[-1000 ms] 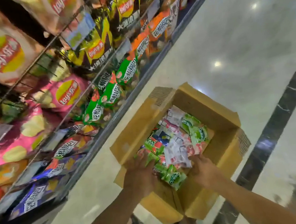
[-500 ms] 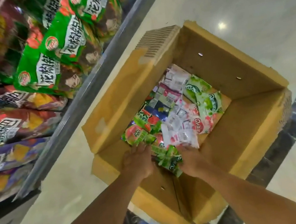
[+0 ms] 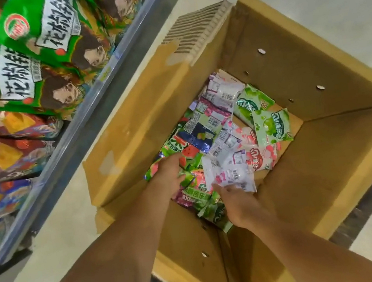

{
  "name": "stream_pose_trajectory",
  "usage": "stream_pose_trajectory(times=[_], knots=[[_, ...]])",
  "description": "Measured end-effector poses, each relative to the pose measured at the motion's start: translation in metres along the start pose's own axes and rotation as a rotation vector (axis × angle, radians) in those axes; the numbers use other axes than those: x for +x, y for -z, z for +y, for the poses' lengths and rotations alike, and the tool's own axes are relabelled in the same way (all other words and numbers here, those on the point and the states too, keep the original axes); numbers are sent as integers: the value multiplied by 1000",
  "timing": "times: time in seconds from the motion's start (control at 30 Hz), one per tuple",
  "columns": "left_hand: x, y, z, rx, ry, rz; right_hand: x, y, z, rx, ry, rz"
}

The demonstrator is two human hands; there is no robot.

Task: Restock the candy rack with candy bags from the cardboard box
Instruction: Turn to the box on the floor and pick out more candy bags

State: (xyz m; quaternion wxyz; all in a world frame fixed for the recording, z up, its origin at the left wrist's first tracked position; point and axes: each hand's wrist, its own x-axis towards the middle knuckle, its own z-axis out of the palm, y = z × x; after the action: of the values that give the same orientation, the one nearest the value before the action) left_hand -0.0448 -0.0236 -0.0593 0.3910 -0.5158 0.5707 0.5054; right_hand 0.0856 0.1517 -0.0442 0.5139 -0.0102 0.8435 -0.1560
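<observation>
Both hands have pushed further into the pile since half a second back, and the view has dropped closer, so the cardboard box [image 3: 289, 63] now fills most of the frame. Left hand [image 3: 168, 175] lies on top of a green watermelon bag [image 3: 188, 151] at the left-centre edge of the candy bags [image 3: 223, 135]. Its fingers point toward the upper right, and honestly I can't tell if they curl round an edge or just press down. Right hand [image 3: 236, 203] sits just below centre with its fingers tucked under the near edge of a white bag [image 3: 229, 173], pinching it as far as I can see. All the candy is down on the box floor, and the heap runs diagonally from lower left to upper right, right in front of both hands. What matters next, I reckon, is that the shelf [image 3: 91, 102] with its big green snack bags [image 3: 22, 69] is at the upper left, on the left hand's side. The tall left wall and raised flap [image 3: 199, 29] stand between, so a bag has to go straight up before it swings left. There's bare cardboard to the right of the heap, and a strip of pale floor [image 3: 69, 208] lies between box and shelf.
</observation>
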Motion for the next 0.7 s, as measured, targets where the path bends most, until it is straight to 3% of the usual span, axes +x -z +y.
stream_pose_trajectory(times=[0.4, 0.7], knots=[[-11, -3, 5, -182, 50, -51, 2, 15, 1, -180, 3, -8], [-55, 19, 4, -26, -6, -19, -42, 45, 4, -136, 23, 71]])
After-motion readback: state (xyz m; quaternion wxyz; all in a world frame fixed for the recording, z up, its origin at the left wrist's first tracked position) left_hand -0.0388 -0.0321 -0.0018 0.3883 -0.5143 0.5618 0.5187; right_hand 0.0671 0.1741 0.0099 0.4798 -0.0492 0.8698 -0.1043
